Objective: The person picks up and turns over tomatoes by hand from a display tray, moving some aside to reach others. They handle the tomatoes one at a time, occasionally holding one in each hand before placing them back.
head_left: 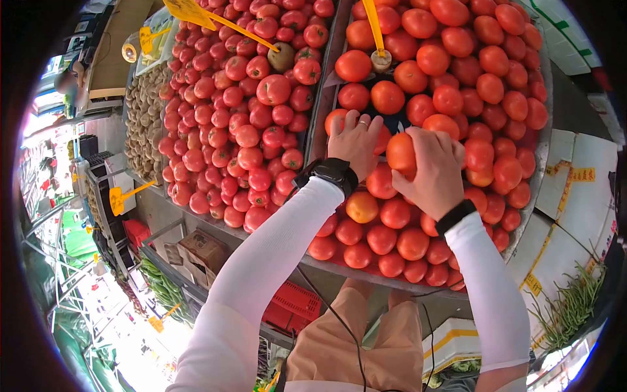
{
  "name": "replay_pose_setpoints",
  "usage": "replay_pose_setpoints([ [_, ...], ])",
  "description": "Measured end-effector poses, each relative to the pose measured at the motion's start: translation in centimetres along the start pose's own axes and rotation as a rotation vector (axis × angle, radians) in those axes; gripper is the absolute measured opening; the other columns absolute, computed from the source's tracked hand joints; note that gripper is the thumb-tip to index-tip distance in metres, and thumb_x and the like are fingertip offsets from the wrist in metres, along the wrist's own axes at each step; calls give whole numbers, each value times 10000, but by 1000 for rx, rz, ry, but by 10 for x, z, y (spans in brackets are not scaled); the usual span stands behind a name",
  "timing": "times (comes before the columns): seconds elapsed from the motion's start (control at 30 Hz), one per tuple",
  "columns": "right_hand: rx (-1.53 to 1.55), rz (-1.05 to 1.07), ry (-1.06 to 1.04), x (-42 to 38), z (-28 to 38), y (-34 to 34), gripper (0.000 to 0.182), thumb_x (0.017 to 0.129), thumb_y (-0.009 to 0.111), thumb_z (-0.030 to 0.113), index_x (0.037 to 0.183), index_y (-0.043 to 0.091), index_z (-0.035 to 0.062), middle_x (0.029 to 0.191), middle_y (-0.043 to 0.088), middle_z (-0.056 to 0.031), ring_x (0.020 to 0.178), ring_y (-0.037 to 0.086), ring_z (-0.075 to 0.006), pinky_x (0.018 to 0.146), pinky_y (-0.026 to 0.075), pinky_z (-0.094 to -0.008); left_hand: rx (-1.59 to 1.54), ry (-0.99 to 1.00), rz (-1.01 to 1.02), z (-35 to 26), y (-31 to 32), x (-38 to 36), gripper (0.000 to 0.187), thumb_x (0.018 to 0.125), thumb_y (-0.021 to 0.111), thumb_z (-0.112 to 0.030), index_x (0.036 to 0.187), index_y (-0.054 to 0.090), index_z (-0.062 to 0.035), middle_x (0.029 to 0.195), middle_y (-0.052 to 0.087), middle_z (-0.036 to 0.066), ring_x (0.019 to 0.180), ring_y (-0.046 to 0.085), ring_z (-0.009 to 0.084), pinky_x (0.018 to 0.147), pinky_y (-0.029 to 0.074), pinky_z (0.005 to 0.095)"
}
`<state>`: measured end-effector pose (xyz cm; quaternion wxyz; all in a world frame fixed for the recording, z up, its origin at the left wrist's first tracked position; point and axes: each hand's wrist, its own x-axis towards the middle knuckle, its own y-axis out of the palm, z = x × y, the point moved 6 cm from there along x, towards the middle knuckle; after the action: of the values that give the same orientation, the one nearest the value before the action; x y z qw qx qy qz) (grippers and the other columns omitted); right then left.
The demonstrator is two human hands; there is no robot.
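Observation:
My right hand (431, 171) is closed round a red tomato (400, 155), thumb below it and fingers over the top. Just to the left, my left hand (351, 145) reaches palm down into the same pile. Its fingers curl against another tomato (383, 139), partly hidden by the hand; its thumb is out of sight. Both hands are over the right-hand bin of large red tomatoes (413, 243). In front of the fingers, a small dark gap (394, 122) shows between tomatoes. One orange-yellow tomato (362, 207) lies below the hands.
A divider (321, 98) separates a bin of pinkish tomatoes (225, 134) on the left. Yellow price tags (373, 26) stand on sticks. Further left are brown knobbly produce (145, 117) and a cardboard box (202, 250). White foam boxes (581, 196) stand right; cables (336, 313) hang by my legs.

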<state>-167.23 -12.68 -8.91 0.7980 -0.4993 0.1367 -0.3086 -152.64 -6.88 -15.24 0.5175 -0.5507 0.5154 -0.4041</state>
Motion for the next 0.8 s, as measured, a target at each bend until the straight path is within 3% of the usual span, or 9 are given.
replay_pose_setpoints([
  [0.17,-104,68,-75,13,-1,20,706,695,834,295,1303,571,53,1194,628,-89,1158,545,-290,990,373,-514,-156,31,125,14,3,5,720,768,826,-297,1414,559,-123,1362,623,79,1361,514,280,1171,307,539],
  [0.27,1,50,-34,1,6,8,708,694,837,306,1302,572,56,1195,629,-92,1159,542,-296,999,364,-518,-192,105,84,20,3,-1,699,779,812,-268,1412,556,-114,1386,610,102,1374,509,284,1189,296,542],
  [0.3,52,81,12,-7,8,3,704,699,838,316,1297,569,62,1207,624,-98,1167,537,-304,1014,357,-526,-245,111,9,23,-3,-3,674,793,796,-250,1406,556,-105,1393,596,120,1365,510,312,1165,346,528],
  [0.4,77,103,33,-27,9,-6,695,711,834,312,1297,557,60,1224,614,-104,1171,527,-320,1022,357,-522,-256,-96,-135,51,-20,-2,578,781,788,-236,1307,586,-106,1322,610,103,1286,537,319,1080,418,496],
  [0.43,103,102,38,-32,8,-7,700,709,836,309,1299,555,59,1228,614,-103,1170,528,-323,1025,357,-524,-227,-154,-13,62,-20,-4,643,806,787,-240,1387,550,-100,1393,588,118,1290,532,359,1062,452,506],
  [0.53,176,115,58,-45,8,-6,713,702,841,299,1307,550,57,1238,614,-103,1167,532,-334,1031,362,-526,-158,-150,109,65,-21,-4,640,809,798,-260,1376,550,-95,1381,598,119,1273,537,355,1052,450,505],
  [0.63,224,107,84,-52,9,-5,718,701,846,290,1312,549,56,1243,616,-107,1160,539,-344,1027,375,-523,-105,-172,94,64,-14,0,676,803,812,-285,1388,538,-85,1352,620,121,1274,535,355,1052,447,495],
  [0.73,291,84,123,-62,10,-5,713,711,847,289,1317,550,57,1243,619,-114,1154,544,-353,1018,390,-519,-193,-262,4,64,-40,-6,700,796,824,-274,1399,530,-73,1294,653,142,1242,564,379,1055,458,496],
  [0.8,346,69,173,-64,7,-7,708,720,846,293,1319,550,58,1247,618,-120,1154,546,-356,1015,396,-515,-476,-274,-152,75,-59,-19,670,783,819,-272,1353,554,-41,1263,663,168,1145,641,384,962,522,475],
])
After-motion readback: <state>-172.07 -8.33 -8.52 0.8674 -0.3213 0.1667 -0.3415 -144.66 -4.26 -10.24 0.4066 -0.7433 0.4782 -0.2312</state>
